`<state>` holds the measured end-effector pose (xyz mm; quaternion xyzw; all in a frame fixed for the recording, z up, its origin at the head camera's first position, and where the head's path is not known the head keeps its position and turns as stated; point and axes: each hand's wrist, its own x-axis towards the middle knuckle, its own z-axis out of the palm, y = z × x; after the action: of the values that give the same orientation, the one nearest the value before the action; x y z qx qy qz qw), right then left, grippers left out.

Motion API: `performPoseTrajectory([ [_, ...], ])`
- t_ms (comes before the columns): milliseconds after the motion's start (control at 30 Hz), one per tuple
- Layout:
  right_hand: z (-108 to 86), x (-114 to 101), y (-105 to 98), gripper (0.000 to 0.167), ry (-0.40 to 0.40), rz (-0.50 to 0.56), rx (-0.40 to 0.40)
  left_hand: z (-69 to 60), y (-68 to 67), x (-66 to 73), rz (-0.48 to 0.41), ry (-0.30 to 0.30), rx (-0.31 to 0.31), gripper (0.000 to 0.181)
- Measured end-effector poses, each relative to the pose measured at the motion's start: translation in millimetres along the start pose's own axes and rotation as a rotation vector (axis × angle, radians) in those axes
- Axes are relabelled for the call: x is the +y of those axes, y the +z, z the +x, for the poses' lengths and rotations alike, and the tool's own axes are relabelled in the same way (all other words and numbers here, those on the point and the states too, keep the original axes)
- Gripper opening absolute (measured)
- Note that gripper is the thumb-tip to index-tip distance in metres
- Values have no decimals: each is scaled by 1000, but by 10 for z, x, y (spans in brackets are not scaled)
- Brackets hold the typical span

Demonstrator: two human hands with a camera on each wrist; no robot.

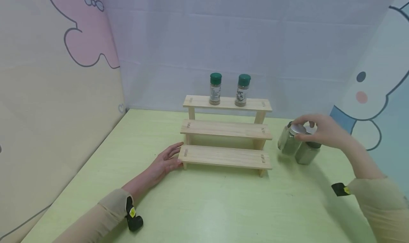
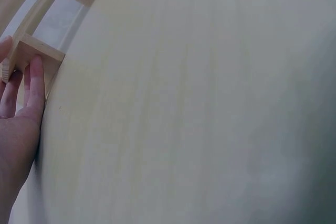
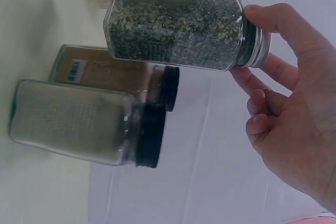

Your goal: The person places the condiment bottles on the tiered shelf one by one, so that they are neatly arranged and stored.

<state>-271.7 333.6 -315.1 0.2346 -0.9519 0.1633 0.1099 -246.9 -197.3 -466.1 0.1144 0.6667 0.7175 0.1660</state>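
Observation:
A glass jar of dried green herbs (image 3: 176,27) with a silver lid is in my right hand (image 3: 296,87), which pinches it at the lid; the head view shows that hand (image 1: 322,131) at the right. Close to it stand a jar with pale contents (image 3: 73,121) and a jar of brown powder (image 3: 102,72), both with black lids. My left hand (image 1: 159,166) touches the left end of the lowest step of a three-step wooden rack (image 1: 223,155). In the left wrist view, its fingers (image 2: 37,85) reach the wood with little bend.
Two green-capped spice bottles, the left one (image 1: 215,90) and the right one (image 1: 241,91), stand on the rack's top step. Cloth walls with cartoon prints (image 1: 361,76) enclose the pale green table (image 1: 204,207) at the back and sides.

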Motion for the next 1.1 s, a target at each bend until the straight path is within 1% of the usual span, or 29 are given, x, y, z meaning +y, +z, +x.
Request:
performPoseTrajectory([
  [67,33,-58,-76,41,-9,-10,20,-3,3,5,0,-1,2,71],
  [167,78,-166,-176,42,18,1,33,-3,0,8,2,5,-5,71],
  [300,125,-349,-256,42,67,47,65,2,1,10,5,5,-10,72],
  [367,150,-448,-274,43,63,62,88,2,5,15,4,-1,-6,71],
  [500,221,-656,-264,41,30,97,148,-8,12,30,4,-10,-1,70],
  [600,293,-802,-232,40,-13,133,204,-16,19,40,10,-17,4,69],
  [700,369,-937,-204,39,-50,170,241,-14,19,38,19,-18,4,69],
  [867,500,-1128,-163,38,-83,213,251,5,3,21,19,-13,-2,70],
  [1000,616,-1243,-106,39,-85,234,247,11,-2,14,12,-12,-6,70],
  [1100,698,-1320,-58,41,-85,271,246,7,-2,13,10,-9,-7,71],
])
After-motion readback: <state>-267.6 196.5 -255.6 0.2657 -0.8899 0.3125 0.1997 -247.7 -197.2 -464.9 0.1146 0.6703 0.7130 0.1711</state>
